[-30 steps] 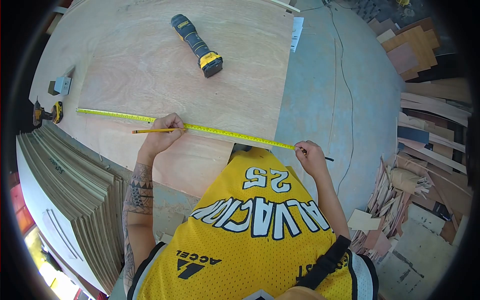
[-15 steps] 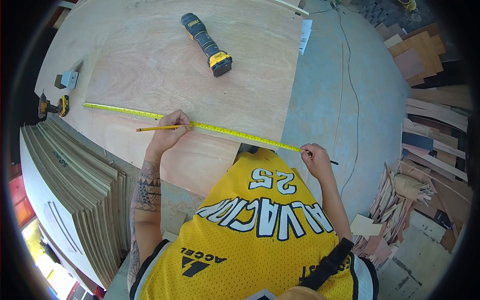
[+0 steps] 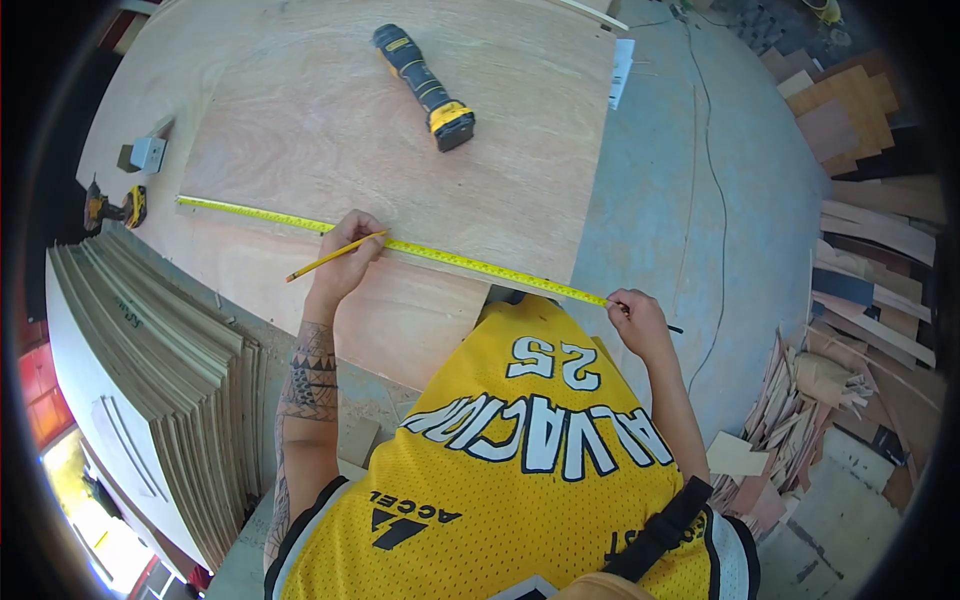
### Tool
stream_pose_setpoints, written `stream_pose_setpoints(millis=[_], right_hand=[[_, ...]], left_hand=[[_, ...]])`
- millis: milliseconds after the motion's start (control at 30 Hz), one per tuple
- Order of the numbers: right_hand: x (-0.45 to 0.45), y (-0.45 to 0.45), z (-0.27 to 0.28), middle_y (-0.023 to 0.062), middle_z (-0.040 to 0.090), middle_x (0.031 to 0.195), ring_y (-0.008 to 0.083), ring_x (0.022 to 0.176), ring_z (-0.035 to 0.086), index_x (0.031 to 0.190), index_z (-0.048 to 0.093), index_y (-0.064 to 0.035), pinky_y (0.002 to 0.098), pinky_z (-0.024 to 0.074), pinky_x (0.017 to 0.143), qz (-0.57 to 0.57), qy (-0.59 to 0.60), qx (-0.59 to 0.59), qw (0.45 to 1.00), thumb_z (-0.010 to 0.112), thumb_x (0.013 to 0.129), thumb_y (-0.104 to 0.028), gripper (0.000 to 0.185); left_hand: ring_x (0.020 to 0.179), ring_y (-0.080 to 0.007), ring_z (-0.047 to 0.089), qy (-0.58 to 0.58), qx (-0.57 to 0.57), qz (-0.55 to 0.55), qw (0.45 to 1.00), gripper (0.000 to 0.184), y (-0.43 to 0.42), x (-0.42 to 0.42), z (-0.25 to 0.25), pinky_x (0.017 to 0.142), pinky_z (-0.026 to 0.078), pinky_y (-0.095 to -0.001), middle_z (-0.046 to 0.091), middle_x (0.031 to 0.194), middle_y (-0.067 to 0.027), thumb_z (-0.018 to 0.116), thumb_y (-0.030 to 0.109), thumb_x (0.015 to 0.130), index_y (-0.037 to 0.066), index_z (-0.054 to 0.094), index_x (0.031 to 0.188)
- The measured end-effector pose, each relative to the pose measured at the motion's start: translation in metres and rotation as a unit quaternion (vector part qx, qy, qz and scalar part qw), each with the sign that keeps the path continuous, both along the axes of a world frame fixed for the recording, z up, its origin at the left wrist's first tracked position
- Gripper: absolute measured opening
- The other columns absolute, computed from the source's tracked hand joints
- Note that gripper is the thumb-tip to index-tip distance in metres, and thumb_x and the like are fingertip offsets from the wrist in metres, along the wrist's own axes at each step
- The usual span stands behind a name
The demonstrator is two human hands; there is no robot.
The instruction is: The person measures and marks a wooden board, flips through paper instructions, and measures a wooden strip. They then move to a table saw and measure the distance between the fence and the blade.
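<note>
A yellow tape measure [image 3: 480, 266] stretches across a plywood sheet [image 3: 300, 120], from the sheet's left edge to my right hand. My left hand [image 3: 352, 246] rests at the tape near its middle, fingers pinched around a yellow pencil [image 3: 318, 266] that slants over the hand. Past the sheet's right edge, my right hand [image 3: 636, 318] is closed on the tape's near end. A thin dark stick-like end [image 3: 676, 329] pokes out beyond that hand; its kind is unclear. The tape's case is not visible.
A yellow-and-black cordless tool [image 3: 424, 88] lies on the sheet. At left are a cordless drill [image 3: 115, 204], a small box [image 3: 148, 155] and a stack of thin boards [image 3: 180, 370]. A cable [image 3: 710, 150] crosses the bluish surface at right, by wood offcuts [image 3: 770, 430].
The pencil in my left hand has tilted more steeply, its rear end lower. The whole view has shifted slightly. My right hand keeps its hold on the tape.
</note>
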State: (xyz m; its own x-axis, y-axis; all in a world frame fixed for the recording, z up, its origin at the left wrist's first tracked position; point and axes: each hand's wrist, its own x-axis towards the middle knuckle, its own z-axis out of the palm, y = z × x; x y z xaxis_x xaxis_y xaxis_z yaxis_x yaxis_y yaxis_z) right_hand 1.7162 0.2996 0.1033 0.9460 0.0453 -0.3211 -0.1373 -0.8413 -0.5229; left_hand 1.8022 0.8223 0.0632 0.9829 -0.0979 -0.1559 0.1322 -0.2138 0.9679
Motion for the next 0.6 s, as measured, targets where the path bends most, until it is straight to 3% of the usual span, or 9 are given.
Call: stream_pose_setpoints(millis=[233, 333, 400, 600], right_hand=[[0.0, 0.012, -0.001, 0.0193, 0.074, 0.094, 0.0407, 0.089, 0.073, 0.104, 0.08, -0.0075, 0.0501, 0.0587, 0.08, 0.001, -0.002, -0.028, 1.0, 0.068, 0.098, -0.023, 0.02], [-0.001, 0.019, -0.001, 0.0195, 0.074, 0.094, 0.0406, 0.089, 0.073, 0.105, 0.08, -0.0078, 0.0503, 0.0588, 0.081, -0.003, -0.001, -0.028, 1.0, 0.067, 0.098, -0.023, 0.021], [0.002, 0.02, -0.001, 0.0193, 0.075, 0.095, 0.0407, 0.09, 0.073, 0.104, 0.079, -0.0073, 0.0511, 0.0588, 0.081, -0.001, 0.005, -0.028, 1.0, 0.067, 0.098, -0.023, 0.021], [0.005, 0.021, -0.001, 0.0186, 0.076, 0.1, 0.0387, 0.095, 0.074, 0.109, 0.078, -0.0065, 0.0498, 0.0596, 0.085, 0.01, 0.0, -0.023, 1.0, 0.068, 0.1, -0.025, 0.022]], left_hand=[[0.08, -0.009, 0.065, -0.055, 0.051, 0.078, 0.994, 0.022, -0.004, 0.001, 0.007, 0.07, 0.058, -0.0278, 0.073, 0.098, -0.0046, 0.064, 0.019, 0.114, -0.001, 0.073, 0.116], [0.079, -0.0135, 0.067, -0.102, 0.131, 0.083, 0.983, 0.016, -0.004, -0.002, 0.012, 0.071, 0.058, -0.0303, 0.072, 0.102, -0.0079, 0.069, 0.014, 0.11, -0.001, 0.073, 0.114], [0.081, -0.0209, 0.069, -0.194, 0.208, 0.018, 0.958, 0.011, -0.006, -0.001, 0.018, 0.075, 0.058, -0.0335, 0.07, 0.106, -0.0114, 0.075, 0.006, 0.103, 0.0, 0.073, 0.112], [0.092, -0.0278, 0.069, -0.188, 0.246, -0.003, 0.951, 0.013, -0.004, 0.003, 0.021, 0.082, 0.058, -0.0381, 0.069, 0.106, -0.0132, 0.077, -0.001, 0.095, 0.002, 0.073, 0.107]])
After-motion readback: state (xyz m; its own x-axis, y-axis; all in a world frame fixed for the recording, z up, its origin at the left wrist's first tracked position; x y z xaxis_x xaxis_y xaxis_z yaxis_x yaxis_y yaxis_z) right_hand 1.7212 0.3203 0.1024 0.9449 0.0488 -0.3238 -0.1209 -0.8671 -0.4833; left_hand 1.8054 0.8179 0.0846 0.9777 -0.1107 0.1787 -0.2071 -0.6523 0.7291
